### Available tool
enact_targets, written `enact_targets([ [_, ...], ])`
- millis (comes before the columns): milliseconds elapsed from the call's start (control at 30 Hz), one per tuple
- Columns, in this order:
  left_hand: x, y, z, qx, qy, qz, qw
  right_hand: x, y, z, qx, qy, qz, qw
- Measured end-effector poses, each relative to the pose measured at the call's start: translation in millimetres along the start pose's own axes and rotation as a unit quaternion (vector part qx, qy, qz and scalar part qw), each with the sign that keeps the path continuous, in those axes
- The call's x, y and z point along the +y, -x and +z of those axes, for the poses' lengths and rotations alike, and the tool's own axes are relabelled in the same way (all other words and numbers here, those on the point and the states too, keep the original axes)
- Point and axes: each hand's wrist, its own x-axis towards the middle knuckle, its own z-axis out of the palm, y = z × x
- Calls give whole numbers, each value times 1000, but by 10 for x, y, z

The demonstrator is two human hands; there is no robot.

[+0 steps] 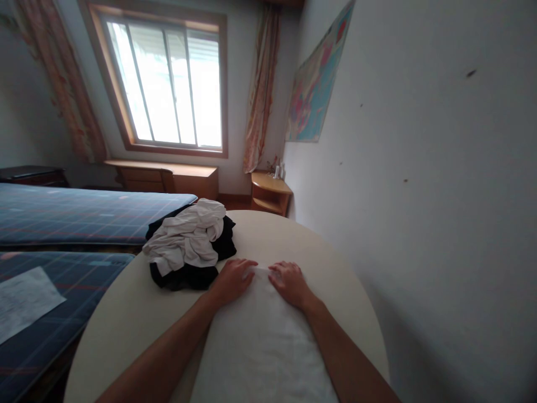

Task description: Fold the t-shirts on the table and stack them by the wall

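Observation:
A white cloth (pixel 262 347), perhaps a garment laid out in a long strip, runs from the near edge of the view up to the middle of the round table. At the left corner of its far end, my left hand (pixel 235 280) has its fingers curled in on the fabric. My right hand (pixel 290 282) pinches the opposite corner with fingers bent. A short stretch of the cloth's far edge shows between the two hands. Just beyond my left hand lies a crumpled heap of clothes, light grey fabric (pixel 188 232) on top of black fabric (pixel 184 277).
The round cream table (pixel 335 291) stands close to the white wall (pixel 440 224) on the right. Beds with blue plaid mattresses (pixel 92 215) adjoin it on the left, one bearing a paper sheet (pixel 29 299). A wooden desk (pixel 193 176) and corner shelf (pixel 271 184) stand behind.

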Motion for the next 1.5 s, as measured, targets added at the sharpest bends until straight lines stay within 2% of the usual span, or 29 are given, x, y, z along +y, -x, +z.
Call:
enact_targets([
  [133, 41, -13, -7, -35, 15, 15, 999, -14, 6, 1, -4, -22, -17, 1000],
  [267, 36, -45, -17, -33, 37, 2, 999, -13, 4, 7, -4, -45, -34, 998],
  [400, -6, -62, -13, -35, -24, -35, 999, -43, -11, 5, -10, -32, -43, 999],
  [600, -42, -63, -78, -27, -153, -101, 983, 71, 27, -191, -15, 70, 42, 997],
  [733, -126, -70, -241, -98, -126, -162, 974, 349, 90, -353, -45, 80, 85, 992],
  [833, -216, -66, -364, -148, -98, -179, 968, 538, 112, -411, -73, 71, 107, 989],
  [1000, -286, -58, -428, -166, -85, -171, 967, 626, 146, -476, -97, 34, 105, 989],
  [1133, -276, -48, -385, -148, -80, -162, 972, 599, 206, -519, -106, -59, 91, 988],
  [1233, -252, -66, -347, -120, -79, -153, 978, 605, 196, -519, -86, -90, 81, 989],
  [1367, -222, -239, -340, -48, -76, -139, 986, 622, 26, -527, 1, -94, 87, 992],
  [1500, -207, -577, -473, 6, -62, -107, 992, 595, -222, -659, 90, -109, 121, 983],
])
